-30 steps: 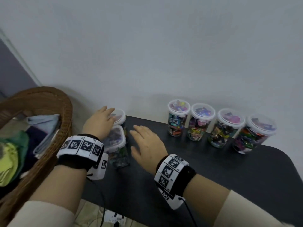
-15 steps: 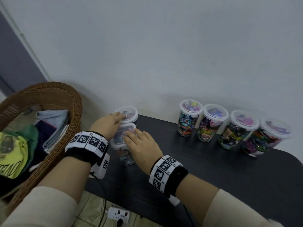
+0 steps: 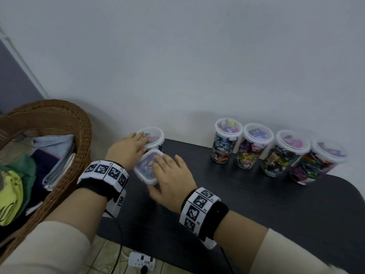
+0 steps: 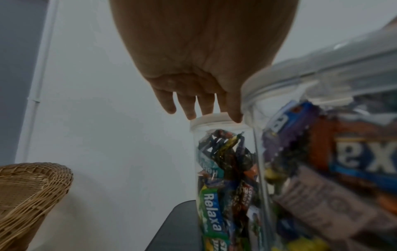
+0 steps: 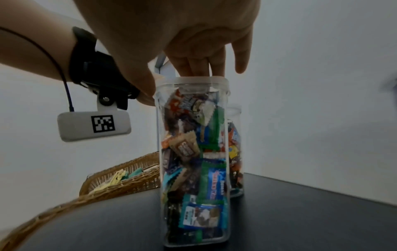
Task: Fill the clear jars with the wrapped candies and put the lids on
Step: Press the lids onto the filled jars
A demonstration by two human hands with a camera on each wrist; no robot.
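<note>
**Both hands flat on lidded candy jars, table's left end**

Square-sided clear plastic jar (image 3: 147, 171) upright, long axis vertical, packed with crinkled foil-wrapped candies (image 5: 193, 169); white-rimmed lid (image 5: 193, 80) seated on top; right hand (image 3: 171, 178) fingers straight and together, pressing down on that lid, little finger lifted off; left hand (image 3: 126, 148) fingers straight, slightly spread, tips resting on the lid of the round clear jar (image 3: 153, 138) just behind, near the wall; four more round lidded jars (image 3: 278, 151), filled, stand in a row further right on the matte black table (image 3: 256, 204); woven wicker basket (image 3: 65, 123) holding folded cloth beside the table's left edge.
</note>
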